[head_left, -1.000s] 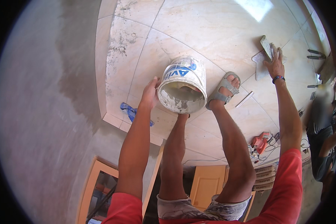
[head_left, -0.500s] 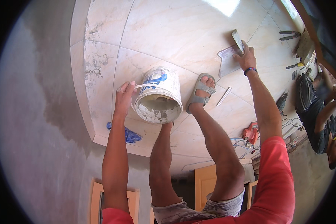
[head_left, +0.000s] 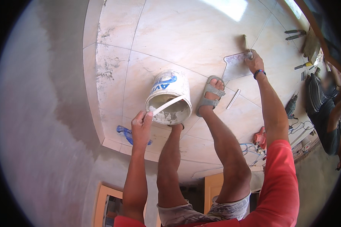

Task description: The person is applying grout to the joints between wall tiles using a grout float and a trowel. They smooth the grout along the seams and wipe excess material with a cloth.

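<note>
My left hand (head_left: 141,126) is closed on the white strap handle (head_left: 168,105) of a bucket. The white bucket (head_left: 171,85) has blue markings and turns its open mouth toward me, with pale residue on its inner wall. I cannot tell if its base touches the floor. At the right, my right hand (head_left: 255,62) is closed round a narrow flat tool (head_left: 246,41), seen almost edge-on. A thin grey plate (head_left: 235,67) with a curved upper edge lies beside these fingers; whether they touch it is hidden.
My sandalled foot (head_left: 212,94) stands between bucket and plate, with a white stick (head_left: 233,99) beside it. A blue cloth (head_left: 125,134) lies at the left. Pliers (head_left: 295,34), a drill (head_left: 291,107), an orange power tool (head_left: 260,137) and cords lie rightward. Another person (head_left: 324,117) sits far right.
My left hand has moved right and lower, swinging the handle across the bucket's mouth. The right hand has shifted slightly right and down, and its tool now shows a thinner edge.
</note>
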Available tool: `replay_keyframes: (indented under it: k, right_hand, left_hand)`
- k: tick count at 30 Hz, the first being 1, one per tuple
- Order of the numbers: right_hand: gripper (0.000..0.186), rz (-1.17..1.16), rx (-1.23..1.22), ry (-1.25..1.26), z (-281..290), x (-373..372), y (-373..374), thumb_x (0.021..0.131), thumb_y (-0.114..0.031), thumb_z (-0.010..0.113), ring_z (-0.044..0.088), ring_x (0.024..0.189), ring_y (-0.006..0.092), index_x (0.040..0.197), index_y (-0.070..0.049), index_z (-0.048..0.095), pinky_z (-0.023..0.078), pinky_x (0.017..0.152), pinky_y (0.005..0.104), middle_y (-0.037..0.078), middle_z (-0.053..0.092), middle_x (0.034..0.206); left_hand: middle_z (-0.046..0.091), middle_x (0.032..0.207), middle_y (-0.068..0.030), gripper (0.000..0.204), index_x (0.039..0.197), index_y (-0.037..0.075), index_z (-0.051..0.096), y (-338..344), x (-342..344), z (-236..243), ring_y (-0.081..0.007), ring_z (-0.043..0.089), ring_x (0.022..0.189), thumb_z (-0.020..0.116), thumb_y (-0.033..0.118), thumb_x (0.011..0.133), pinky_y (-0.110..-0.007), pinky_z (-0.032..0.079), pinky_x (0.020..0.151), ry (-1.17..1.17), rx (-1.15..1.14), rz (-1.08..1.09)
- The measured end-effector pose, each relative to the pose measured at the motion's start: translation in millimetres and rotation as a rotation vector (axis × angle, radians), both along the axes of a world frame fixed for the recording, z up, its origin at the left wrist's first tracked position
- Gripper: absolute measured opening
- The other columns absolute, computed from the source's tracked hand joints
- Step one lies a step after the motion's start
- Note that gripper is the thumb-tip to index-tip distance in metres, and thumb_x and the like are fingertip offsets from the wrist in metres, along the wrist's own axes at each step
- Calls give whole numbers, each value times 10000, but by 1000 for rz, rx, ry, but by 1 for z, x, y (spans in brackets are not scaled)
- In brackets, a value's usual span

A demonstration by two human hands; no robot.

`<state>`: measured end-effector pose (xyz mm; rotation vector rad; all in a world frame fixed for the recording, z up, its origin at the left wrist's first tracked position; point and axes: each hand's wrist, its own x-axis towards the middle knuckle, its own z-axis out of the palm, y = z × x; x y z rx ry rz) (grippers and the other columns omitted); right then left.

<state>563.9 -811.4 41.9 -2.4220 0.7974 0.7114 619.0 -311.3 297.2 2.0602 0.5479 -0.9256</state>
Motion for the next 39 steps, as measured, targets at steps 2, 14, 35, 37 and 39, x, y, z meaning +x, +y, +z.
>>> replay_keyframes:
  k: [2,14,35,37,39]
  right_hand:
    - [515,-37,90,128,0,1,-6,779,-249,690,616,1014,379,1266,-129,569,509,855,450,204,630,1095]
    - [525,-239,-108,-128,5,-41,16,797,-49,590,500,1228,368,1315,-70,513,406,1037,437,189,578,1272]
    - [157,-755,-93,-324,180,-109,50,776,-107,611,598,769,416,874,-8,540,474,706,468,224,584,771]
    - [174,-827,-110,-332,220,-159,61,770,-115,619,619,764,427,883,-2,549,484,696,475,234,611,756]
    - [190,-817,-101,-238,262,-207,75,750,-122,636,622,781,430,880,-6,559,485,706,482,237,622,773]
  left_hand:
    - [416,647,3,298,779,-21,531,-3,-11,10,-93,353,642,589,216,949,-290,347,567,41,31,-15]
    - [460,688,14,234,865,-8,577,-8,-39,26,-80,392,664,554,205,959,-260,359,586,73,29,-44]
    - [592,718,-104,310,974,-19,632,-20,-32,48,-177,526,661,605,281,900,-370,446,633,157,59,-555]
    - [541,690,-59,291,872,0,593,-17,-29,48,-145,502,637,608,290,900,-340,428,578,223,36,-507]
    - [520,685,-35,293,820,17,570,-6,-23,50,-132,499,636,609,297,899,-323,428,553,247,41,-468]
